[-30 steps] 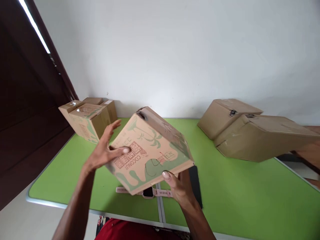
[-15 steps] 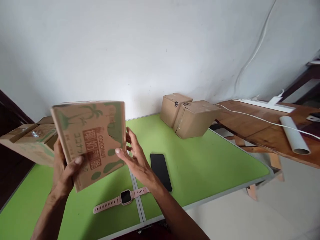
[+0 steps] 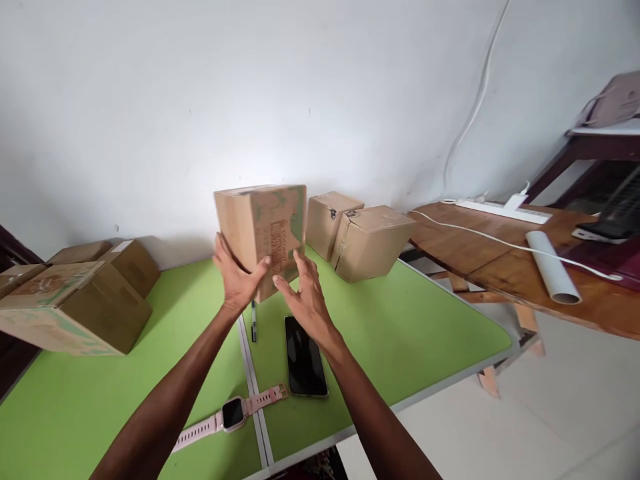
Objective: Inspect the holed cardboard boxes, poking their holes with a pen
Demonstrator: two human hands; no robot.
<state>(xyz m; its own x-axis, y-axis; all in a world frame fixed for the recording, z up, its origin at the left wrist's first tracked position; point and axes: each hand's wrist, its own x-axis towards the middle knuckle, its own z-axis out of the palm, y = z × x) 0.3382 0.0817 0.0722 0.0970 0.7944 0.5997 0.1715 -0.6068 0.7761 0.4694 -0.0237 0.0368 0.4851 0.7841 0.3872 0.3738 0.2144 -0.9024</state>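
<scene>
A printed cardboard box (image 3: 237,223) with green and red-brown print is held up over the middle of the green table. My left hand (image 3: 239,277) grips its left side and lower front edge, thumb on the printed face. My right hand (image 3: 307,293) is against the lower right of that face, fingers bent around its edge; the far fingertips are hidden. Below my hands lie a black smartphone (image 3: 306,360), a pen (image 3: 253,323) partly covered by the box, and a pink-strapped smartwatch (image 3: 233,413).
Two plain cardboard boxes (image 3: 375,243) stand at the back right of the green table (image 3: 400,333). Several more boxes (image 3: 105,307) sit at the left. On the wooden table (image 3: 480,250) are a white tube (image 3: 553,267), a power strip (image 3: 505,211) and a cable.
The printed box has moved right and farther away, and turned so its left side shows. Both hands moved with it. The camera view has shifted, showing more boxes at the left and the pen.
</scene>
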